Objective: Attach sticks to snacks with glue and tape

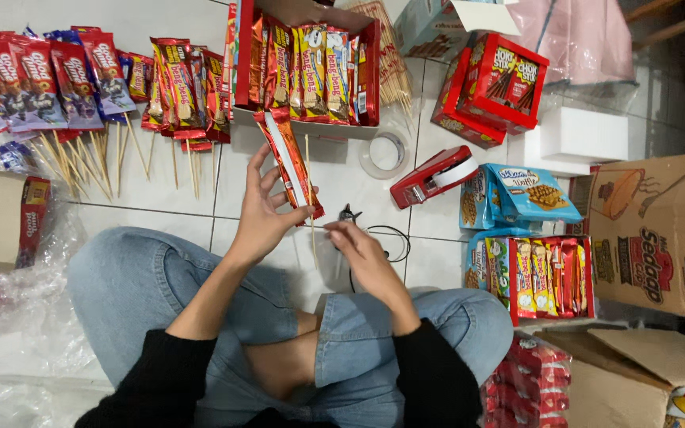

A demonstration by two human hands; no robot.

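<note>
The left hand [262, 215] pinches a red snack bar [291, 162] near its lower end, thumb and fingertips pressed on the wrapper, the bar slanting up and away over the white tiled floor [334, 170]; the right hand [358, 250] holds a thin wooden skewer [311, 198] (its fingers curled shut around the base) lying against the bar's lower edge; a red tape dispenser [431, 176] sits just beyond.

A red tape dispenser [431, 176], a clear tape roll [384, 153], perhaps, and cardboard boxes [653, 230] on white tiles.
</note>
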